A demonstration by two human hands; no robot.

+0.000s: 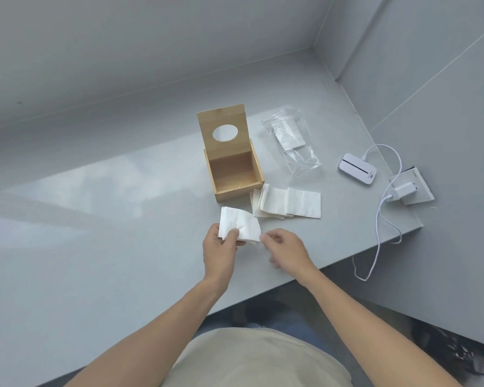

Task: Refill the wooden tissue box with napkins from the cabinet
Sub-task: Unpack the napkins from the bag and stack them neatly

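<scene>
Left hand [220, 248] grips one napkin wad [239, 224]; right hand [284, 247] loosely curled, holding nothing.

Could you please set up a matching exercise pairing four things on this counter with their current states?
Things:
1. box
2. bag
3. napkin
4. charger

States:
A. plugged into a socket
B. held in the left hand
C. lid raised, nothing inside
D. clear, lying flat behind the stack

Pairs: 1-C, 2-D, 3-B, 4-A
</scene>
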